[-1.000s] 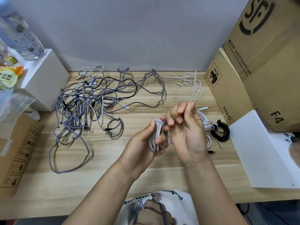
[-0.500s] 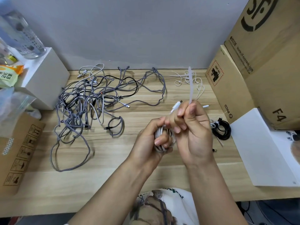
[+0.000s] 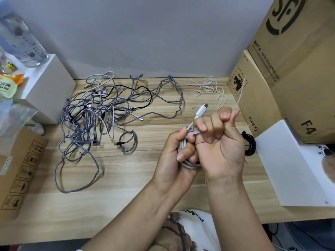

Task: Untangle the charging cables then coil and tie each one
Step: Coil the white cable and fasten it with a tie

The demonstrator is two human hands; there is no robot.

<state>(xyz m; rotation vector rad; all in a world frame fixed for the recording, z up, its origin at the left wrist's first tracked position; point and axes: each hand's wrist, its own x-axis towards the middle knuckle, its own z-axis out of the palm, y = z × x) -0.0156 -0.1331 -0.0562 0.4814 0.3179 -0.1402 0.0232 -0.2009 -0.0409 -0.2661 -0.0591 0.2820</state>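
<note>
My left hand (image 3: 172,160) grips a coiled white cable (image 3: 188,164) above the table, its USB-C plug (image 3: 201,110) sticking up between my hands. My right hand (image 3: 219,144) pinches a thin white cable tie (image 3: 240,95) whose tail rises to the upper right; the tie's band crosses the coil near my left thumb. A big tangle of grey braided, black and white cables (image 3: 101,120) lies on the wooden table (image 3: 126,196) to the left. A tied black cable coil (image 3: 249,145) rests right of my right hand, partly hidden.
Loose white cable ties (image 3: 208,87) lie at the back of the table. Cardboard boxes (image 3: 293,69) and a white box (image 3: 293,169) stand on the right. A white block (image 3: 47,87) with a clear bottle (image 3: 23,44) and a carton (image 3: 20,171) are on the left.
My right hand has pulled the tie's tail from straight up toward the upper right. The white plug stands further out. Both hands sit slightly lower and more to the right.
</note>
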